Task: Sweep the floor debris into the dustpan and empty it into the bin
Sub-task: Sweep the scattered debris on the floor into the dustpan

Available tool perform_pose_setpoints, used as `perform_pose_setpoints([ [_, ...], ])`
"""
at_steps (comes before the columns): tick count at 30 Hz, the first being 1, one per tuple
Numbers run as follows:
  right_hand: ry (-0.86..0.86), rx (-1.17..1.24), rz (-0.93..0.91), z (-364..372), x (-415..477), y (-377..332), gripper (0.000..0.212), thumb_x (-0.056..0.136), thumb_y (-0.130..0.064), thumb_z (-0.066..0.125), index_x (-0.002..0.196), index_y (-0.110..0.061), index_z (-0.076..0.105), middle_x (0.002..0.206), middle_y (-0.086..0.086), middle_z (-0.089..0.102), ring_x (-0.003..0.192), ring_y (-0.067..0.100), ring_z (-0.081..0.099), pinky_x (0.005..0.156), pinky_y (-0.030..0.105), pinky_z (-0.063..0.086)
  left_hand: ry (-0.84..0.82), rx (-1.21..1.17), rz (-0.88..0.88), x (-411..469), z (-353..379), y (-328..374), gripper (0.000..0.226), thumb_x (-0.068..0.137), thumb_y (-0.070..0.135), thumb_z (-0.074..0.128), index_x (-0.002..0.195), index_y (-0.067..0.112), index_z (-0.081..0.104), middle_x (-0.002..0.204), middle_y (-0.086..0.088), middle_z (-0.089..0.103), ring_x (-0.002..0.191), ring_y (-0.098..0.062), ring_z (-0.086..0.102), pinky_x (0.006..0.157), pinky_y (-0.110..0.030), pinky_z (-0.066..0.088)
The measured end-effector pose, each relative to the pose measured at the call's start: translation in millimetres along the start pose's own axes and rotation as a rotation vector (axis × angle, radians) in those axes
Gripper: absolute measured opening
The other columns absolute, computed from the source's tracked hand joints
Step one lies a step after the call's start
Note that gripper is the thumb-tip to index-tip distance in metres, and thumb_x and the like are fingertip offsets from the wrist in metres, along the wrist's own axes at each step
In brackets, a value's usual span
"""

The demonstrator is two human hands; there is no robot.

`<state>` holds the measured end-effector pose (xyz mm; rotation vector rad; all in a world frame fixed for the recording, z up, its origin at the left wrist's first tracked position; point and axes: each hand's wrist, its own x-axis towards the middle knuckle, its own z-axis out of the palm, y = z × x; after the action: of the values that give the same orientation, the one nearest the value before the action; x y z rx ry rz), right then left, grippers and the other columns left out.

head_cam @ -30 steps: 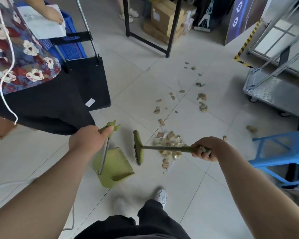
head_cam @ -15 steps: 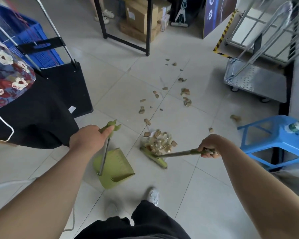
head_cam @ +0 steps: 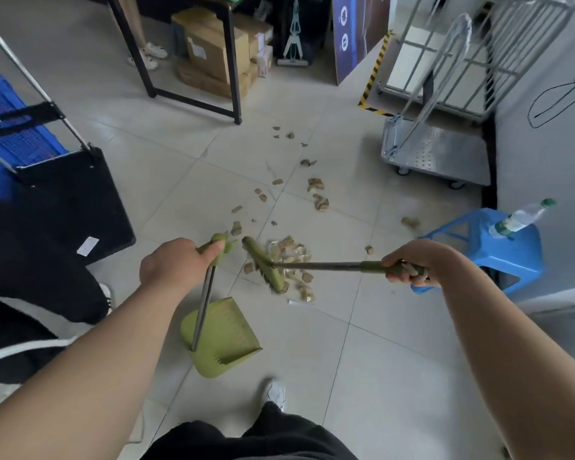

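My left hand (head_cam: 170,263) grips the green top of the dustpan's metal handle. The green dustpan (head_cam: 224,340) rests on the tiled floor just ahead of my feet, its mouth facing right. My right hand (head_cam: 409,265) holds the green broom handle. The broom head (head_cam: 263,265) lies on the left side of a pile of brown debris (head_cam: 291,257), a little beyond the dustpan. Several more scraps (head_cam: 319,194) trail away across the tiles toward the far table. No bin can be made out for certain.
A blue plastic stool (head_cam: 498,260) with a bottle (head_cam: 520,219) on it stands close on the right. A metal cart (head_cam: 435,154) is behind it. A black trolley platform (head_cam: 77,200) and a person in black stand on the left. A table frame (head_cam: 233,78) with cardboard boxes is farther off.
The broom head swung across the debris pile, ending on its left side nearer the dustpan. My view tilted up and left. The dustpan stayed in place.
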<state>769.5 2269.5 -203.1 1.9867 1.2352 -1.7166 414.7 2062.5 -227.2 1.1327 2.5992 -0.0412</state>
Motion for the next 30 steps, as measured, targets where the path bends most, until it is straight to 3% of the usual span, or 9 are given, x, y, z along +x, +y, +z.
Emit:
perform_pose_setpoints([
  [6, 0.079, 0.074, -0.006, -30, -14, 26, 0.016, 0.094, -0.012, 0.054, 0.095, 0.004, 0.058, 0.059, 0.015, 0.061, 0.034, 0.010, 0.042, 0.028, 0.013, 0.027, 0.031, 0.013, 0.077, 8, -7, 48, 0.072, 0.085, 0.080, 0.029, 0.068, 0.016, 0.058, 0.066, -0.001, 0.058, 0.056, -0.017, 0.047, 0.049, -0.027, 0.025],
  [11, 0.184, 0.166, 0.057, -49, -8, 52, 0.017, 0.094, -0.011, 0.052, 0.085, 0.003, 0.057, 0.056, 0.013, 0.059, 0.028, 0.009, 0.041, 0.029, 0.011, 0.028, 0.045, 0.013, 0.156, 16, -17, 76, 0.072, 0.085, 0.080, 0.028, 0.069, 0.016, 0.058, 0.068, -0.002, 0.057, 0.061, -0.022, 0.049, 0.050, -0.028, 0.027],
  [14, 0.282, 0.243, 0.073, -52, 0, 70, 0.015, 0.091, -0.006, 0.048, 0.097, 0.004, 0.056, 0.057, 0.015, 0.057, 0.024, 0.010, 0.040, 0.027, 0.012, 0.028, 0.052, 0.005, 0.194, 27, -26, 92, 0.072, 0.084, 0.081, 0.027, 0.071, 0.016, 0.057, 0.069, -0.001, 0.054, 0.068, -0.026, 0.052, 0.055, -0.030, 0.031],
  [18, 0.413, 0.243, 0.107, -42, 26, 93, 0.021, 0.088, -0.001, 0.042, 0.105, 0.003, 0.053, 0.065, 0.017, 0.057, 0.021, 0.012, 0.043, 0.027, 0.012, 0.030, 0.053, -0.012, 0.249, 43, -28, 111, 0.074, 0.084, 0.080, 0.029, 0.066, 0.015, 0.056, 0.065, -0.002, 0.058, 0.057, -0.019, 0.049, 0.051, -0.028, 0.030],
  [23, 0.433, 0.207, 0.196, -21, 54, 89, 0.017, 0.085, 0.002, 0.034, 0.075, -0.001, 0.047, 0.059, 0.014, 0.049, 0.026, 0.014, 0.039, 0.030, 0.013, 0.029, 0.056, -0.017, 0.316, 70, -29, 125, 0.075, 0.084, 0.081, 0.028, 0.062, 0.014, 0.053, 0.062, -0.002, 0.059, 0.055, -0.019, 0.052, 0.049, -0.027, 0.028],
  [28, 0.353, 0.210, 0.226, 13, 74, 50, 0.019, 0.085, 0.002, 0.038, 0.069, -0.007, 0.043, 0.064, 0.014, 0.053, 0.039, 0.017, 0.046, 0.030, 0.014, 0.030, 0.049, -0.017, 0.344, 110, -42, 135, 0.074, 0.085, 0.080, 0.028, 0.061, 0.014, 0.054, 0.061, -0.002, 0.059, 0.055, -0.019, 0.052, 0.049, -0.027, 0.028],
  [30, 0.292, 0.236, 0.242, 27, 80, 27, 0.021, 0.087, 0.002, 0.035, 0.068, -0.008, 0.040, 0.057, 0.011, 0.049, 0.030, 0.016, 0.045, 0.029, 0.011, 0.025, 0.041, -0.001, 0.355, 124, -47, 141, 0.074, 0.085, 0.079, 0.028, 0.061, 0.014, 0.053, 0.061, -0.002, 0.058, 0.054, -0.019, 0.051, 0.049, -0.027, 0.028],
])
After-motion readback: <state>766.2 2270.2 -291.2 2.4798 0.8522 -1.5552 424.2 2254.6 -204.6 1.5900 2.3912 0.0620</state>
